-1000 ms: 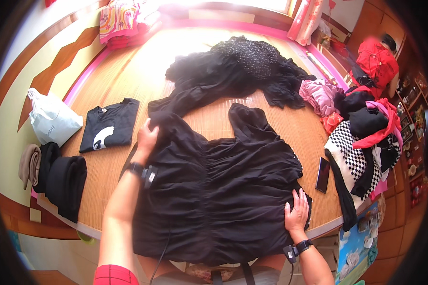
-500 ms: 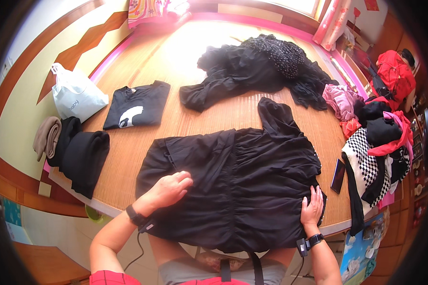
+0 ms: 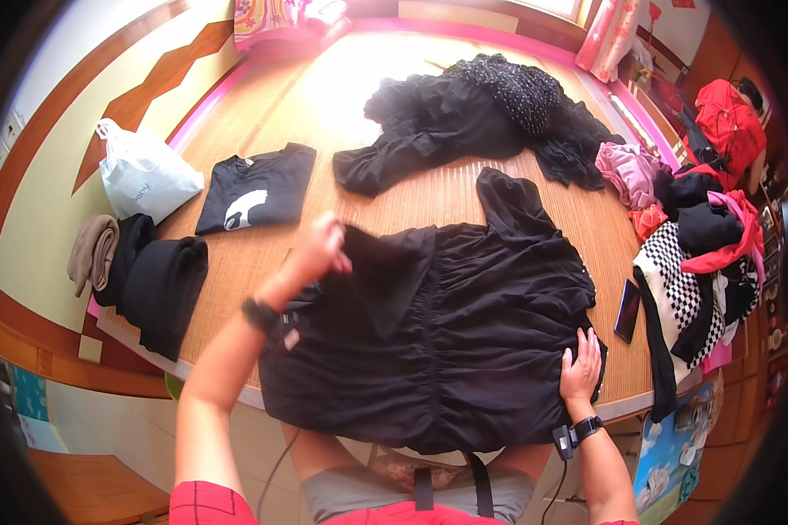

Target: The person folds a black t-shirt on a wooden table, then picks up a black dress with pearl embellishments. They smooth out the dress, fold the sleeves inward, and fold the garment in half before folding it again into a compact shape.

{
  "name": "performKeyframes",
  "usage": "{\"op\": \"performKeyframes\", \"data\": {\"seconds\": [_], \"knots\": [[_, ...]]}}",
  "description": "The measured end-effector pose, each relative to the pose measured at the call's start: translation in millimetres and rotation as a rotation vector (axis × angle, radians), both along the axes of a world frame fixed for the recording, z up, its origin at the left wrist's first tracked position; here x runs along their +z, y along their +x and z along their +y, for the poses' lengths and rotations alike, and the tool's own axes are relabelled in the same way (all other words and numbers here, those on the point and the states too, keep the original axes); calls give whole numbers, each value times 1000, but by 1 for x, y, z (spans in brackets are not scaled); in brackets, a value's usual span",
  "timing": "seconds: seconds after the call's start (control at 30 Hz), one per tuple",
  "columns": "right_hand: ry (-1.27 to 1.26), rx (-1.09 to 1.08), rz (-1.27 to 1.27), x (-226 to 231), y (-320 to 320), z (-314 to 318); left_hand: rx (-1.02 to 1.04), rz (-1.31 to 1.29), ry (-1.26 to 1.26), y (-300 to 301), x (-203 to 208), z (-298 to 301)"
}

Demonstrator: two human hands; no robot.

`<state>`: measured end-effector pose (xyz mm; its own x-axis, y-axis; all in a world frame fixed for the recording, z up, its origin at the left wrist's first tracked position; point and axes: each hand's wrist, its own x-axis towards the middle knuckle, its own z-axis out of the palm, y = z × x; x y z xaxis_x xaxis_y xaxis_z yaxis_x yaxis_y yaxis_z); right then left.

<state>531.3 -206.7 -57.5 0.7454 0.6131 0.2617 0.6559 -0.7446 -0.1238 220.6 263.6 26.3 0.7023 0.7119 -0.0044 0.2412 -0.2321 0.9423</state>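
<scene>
Left hand (image 3: 317, 249) is pinched shut on the lifted left edge of the black garment (image 3: 464, 332); right hand (image 3: 580, 367) lies flat, fingers spread, pinning the opposite hem. Recommended: carry the gripped fold straight across toward the pinning hand, keeping cloth taut and edges aligned.

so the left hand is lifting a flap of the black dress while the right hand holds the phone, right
Not quite. In the head view the left hand does lift a flap of the black dress, but the right hand lies flat on the dress's edge. The phone lies untouched on the table beside it.
</scene>
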Motion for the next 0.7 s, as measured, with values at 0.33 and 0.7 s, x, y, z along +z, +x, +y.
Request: {"op": "performKeyframes", "data": {"seconds": [0.33, 0.7], "knots": [[63, 56, 15, -7, 0, 21, 492, -66, 431, 15, -49, 252], [15, 0, 47, 0, 9, -2, 166, 514, 684, 52, -43, 85]]}}
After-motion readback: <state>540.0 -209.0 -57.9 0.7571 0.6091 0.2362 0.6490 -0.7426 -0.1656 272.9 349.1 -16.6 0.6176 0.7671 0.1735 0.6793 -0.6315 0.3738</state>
